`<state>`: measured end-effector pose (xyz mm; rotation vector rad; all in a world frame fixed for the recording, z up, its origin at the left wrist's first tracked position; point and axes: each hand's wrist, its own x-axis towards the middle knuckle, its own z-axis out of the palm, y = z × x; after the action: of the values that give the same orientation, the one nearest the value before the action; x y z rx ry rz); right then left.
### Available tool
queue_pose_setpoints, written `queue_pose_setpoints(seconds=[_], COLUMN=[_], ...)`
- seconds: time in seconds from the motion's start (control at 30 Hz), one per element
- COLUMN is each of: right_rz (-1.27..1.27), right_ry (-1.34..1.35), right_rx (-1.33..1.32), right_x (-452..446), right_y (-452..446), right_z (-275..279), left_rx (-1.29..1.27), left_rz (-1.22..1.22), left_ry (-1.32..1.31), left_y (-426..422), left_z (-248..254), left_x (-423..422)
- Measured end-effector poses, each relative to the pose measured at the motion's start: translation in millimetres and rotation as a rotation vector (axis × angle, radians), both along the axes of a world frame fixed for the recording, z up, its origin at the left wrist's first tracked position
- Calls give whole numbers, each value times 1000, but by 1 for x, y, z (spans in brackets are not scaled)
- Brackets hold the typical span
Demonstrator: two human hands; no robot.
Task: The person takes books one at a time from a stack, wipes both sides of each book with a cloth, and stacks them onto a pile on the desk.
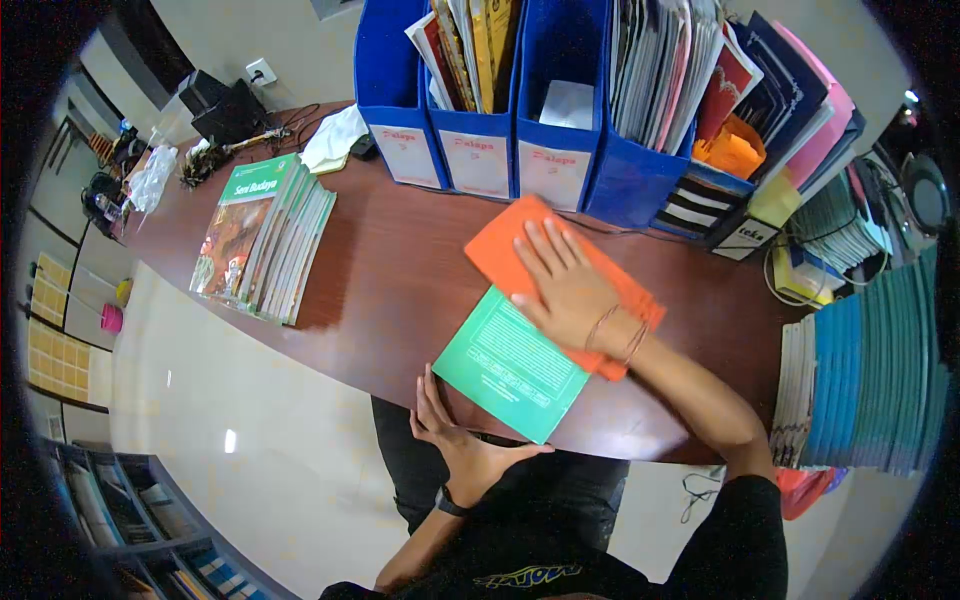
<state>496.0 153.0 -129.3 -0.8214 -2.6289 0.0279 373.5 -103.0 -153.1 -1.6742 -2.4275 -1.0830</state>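
Orange cloth (503,244), long axis slanting down rightward, right hand (572,292) atop

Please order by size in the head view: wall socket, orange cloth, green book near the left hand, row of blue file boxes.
1. Row of blue file boxes
2. Orange cloth and green book look alike; right hand hides some cloth
3. Wall socket

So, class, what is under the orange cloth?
The green book runs partly beneath the orange cloth; its covered part, and anything else hidden there, cannot be seen.
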Motion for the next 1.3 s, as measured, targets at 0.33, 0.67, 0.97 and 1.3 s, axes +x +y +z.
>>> queue_pose_setpoints(seconds=[0.33, 0.67, 0.97, 1.3], right_rz=[370, 461, 122, 363], right_ry=[112, 80, 43, 87], right_rx=[-157, -243, 19, -113], right_x=[-8, -23, 3, -14], right_y=[-46, -113, 10, -57], right_z=[10, 15, 9, 9], left_rx=[50, -22, -80, 92], left_rz=[14, 5, -1, -17], left_ry=[94, 61, 30, 4], left_y=[-7, -2, -1, 0], left_z=[-19, -15, 6, -5], left_x=[0, -1, 0, -2])
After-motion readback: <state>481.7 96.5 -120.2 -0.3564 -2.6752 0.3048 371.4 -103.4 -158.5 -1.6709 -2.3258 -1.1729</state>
